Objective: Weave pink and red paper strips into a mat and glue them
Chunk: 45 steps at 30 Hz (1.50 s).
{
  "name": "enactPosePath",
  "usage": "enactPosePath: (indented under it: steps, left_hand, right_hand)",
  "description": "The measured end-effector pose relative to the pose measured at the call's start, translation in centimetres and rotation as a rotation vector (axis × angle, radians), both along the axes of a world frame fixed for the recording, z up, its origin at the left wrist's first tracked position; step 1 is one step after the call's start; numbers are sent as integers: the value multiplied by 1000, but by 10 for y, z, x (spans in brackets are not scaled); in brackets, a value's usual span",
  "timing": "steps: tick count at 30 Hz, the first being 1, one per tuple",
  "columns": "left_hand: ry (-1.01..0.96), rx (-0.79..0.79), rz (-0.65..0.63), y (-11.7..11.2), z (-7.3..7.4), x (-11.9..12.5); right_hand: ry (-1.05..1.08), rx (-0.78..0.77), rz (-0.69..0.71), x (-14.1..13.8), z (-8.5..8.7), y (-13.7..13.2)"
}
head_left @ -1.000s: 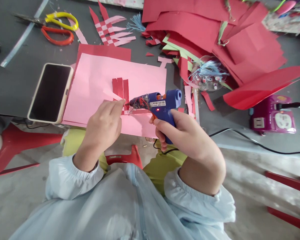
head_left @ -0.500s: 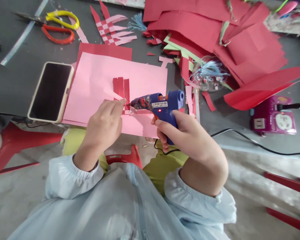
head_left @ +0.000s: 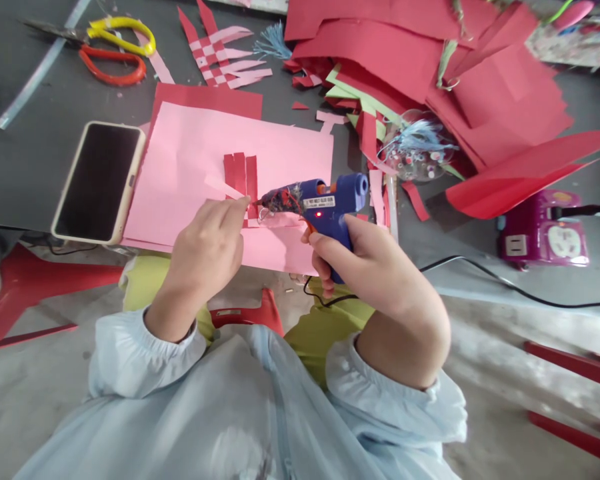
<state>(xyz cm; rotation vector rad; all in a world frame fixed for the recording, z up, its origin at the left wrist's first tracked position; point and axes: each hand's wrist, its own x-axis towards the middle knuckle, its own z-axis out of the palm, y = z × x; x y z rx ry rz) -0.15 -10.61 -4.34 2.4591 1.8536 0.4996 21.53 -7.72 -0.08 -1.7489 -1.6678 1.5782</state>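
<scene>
My right hand (head_left: pixel 360 263) grips a blue hot glue gun (head_left: pixel 325 203) by its handle, a finger on the orange trigger, its red light on. The nozzle points left at a small weave of red paper strips (head_left: pixel 240 175) lying on a pink sheet (head_left: pixel 190 167). My left hand (head_left: pixel 207 250) is closed in a pinch on a pink strip at the weave's lower edge, right beside the nozzle tip.
A phone (head_left: pixel 97 181) lies left of the pink sheet. Yellow and red scissors (head_left: pixel 113 47) and a finished red-pink weave (head_left: pixel 220 53) lie at the back. Piled red paper (head_left: pixel 430 60) fills the back right. A purple power strip (head_left: pixel 545 230) sits right, its black cord (head_left: pixel 480 267) trailing.
The glue gun has lifted a little and shifted slightly right; its nozzle stays at the weave. My left hand keeps its pinch in place.
</scene>
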Motion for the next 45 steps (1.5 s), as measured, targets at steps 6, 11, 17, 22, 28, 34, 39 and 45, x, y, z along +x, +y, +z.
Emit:
enactPosePath:
  steps: [6, 11, 17, 22, 28, 34, 39, 45]
  left_hand:
    - [16, -2, -3, 0, 1, 0]
    - [1, 31, -12, 0, -1, 0]
    - [-68, 55, 9, -2, -7, -1]
    - [-32, 67, 30, -1, -8, -1]
    - [70, 79, -12, 2, -4, 0]
    - [138, 60, 26, 2, -1, 4]
    - [112, -9, 53, 2, 1, 6]
    - [177, -22, 66, 3, 4, 9]
  right_hand:
    - [2, -29, 9, 0, 3, -1]
    - [3, -5, -10, 2, 3, -1]
    - [147, 45, -134, 6, 10, 0]
    - [262, 151, -352, 8, 11, 1]
    - [284, 233, -451, 8, 9, -1]
    - [310, 235, -410, 5, 10, 0]
    - [303, 213, -399, 5, 14, 0]
    - [329, 187, -383, 6, 13, 1]
